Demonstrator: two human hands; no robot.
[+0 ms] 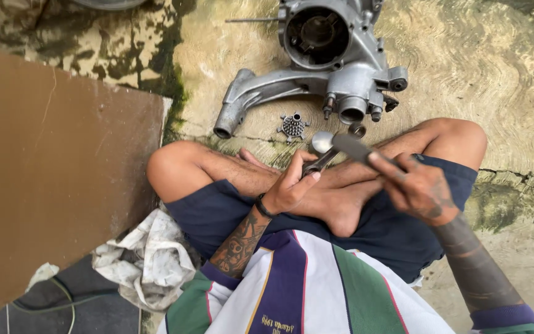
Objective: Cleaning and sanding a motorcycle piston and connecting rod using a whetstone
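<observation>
- Head view: you sit cross-legged on the stained concrete floor (pixel 495 68), and the grey cast-metal engine casing (pixel 332 59) lying just beyond your knees is the landmark for everything else.
- Your left hand (pixel 288 185) is closed around a dark, slim metal part (pixel 317 164), held low over your crossed shins, on your side of the casing. The grip looks meant to steady the part, though its lower end is hidden by your fingers.
- Your right hand (pixel 418 185) is wrapped around the dark handle of a hammer with a rounded shiny steel head (pixel 324 142). The head sits just above the slim part, between it and the casing, so the two tools meet right in front of you.
- A small round perforated metal piece with toothed edges (pixel 293 127) lies on the floor just below the casing's long arm, near your left knee and within easy reach.
- A small dark ring-shaped piece (pixel 357 129) rests on the floor just under the casing's round ports, beside the hammer head.
- A wide brown flat board (pixel 57 185) lies well to the left of the casing.
- A crumpled, dirty white rag (pixel 146 260) lies by your left thigh, on the near side from the casing, at the board's lower edge.
</observation>
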